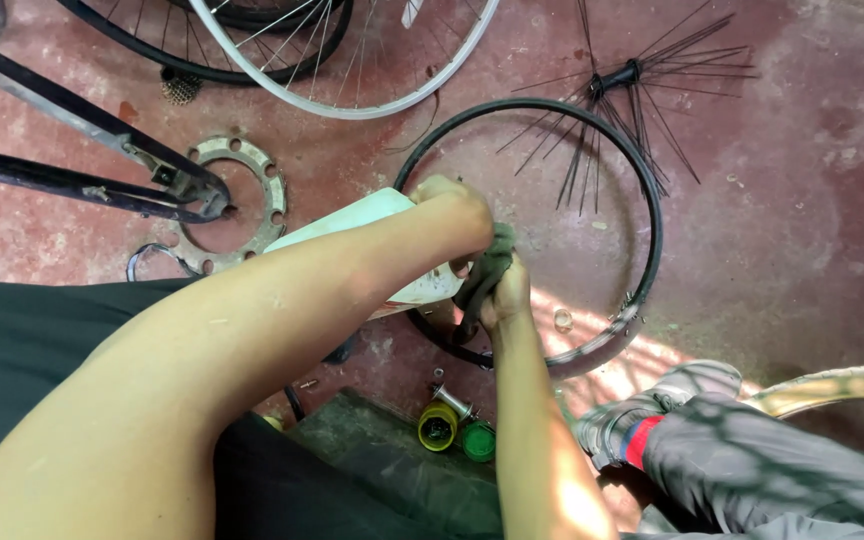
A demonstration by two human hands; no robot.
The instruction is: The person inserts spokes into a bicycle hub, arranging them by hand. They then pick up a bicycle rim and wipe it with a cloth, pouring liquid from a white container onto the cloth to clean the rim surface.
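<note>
Right hand (505, 292) closed around a dark rag (482, 270) — the rag bunches above the knuckles and hangs down the palm side, pressed against the near edge of the bare wheel rim (652, 230). Left hand (452, 205) closed on the top of a white plastic jug (372, 225), tilted; its long axis runs from that grip back toward the body, mouth end at the rag. The hands touch over the rag, left just above right. The rim lies flat on the red floor (802, 200), spreading away from both grips, the right hand being nearer. Loose spokes on a hub (620, 77) lie beyond the far edge.
</note>
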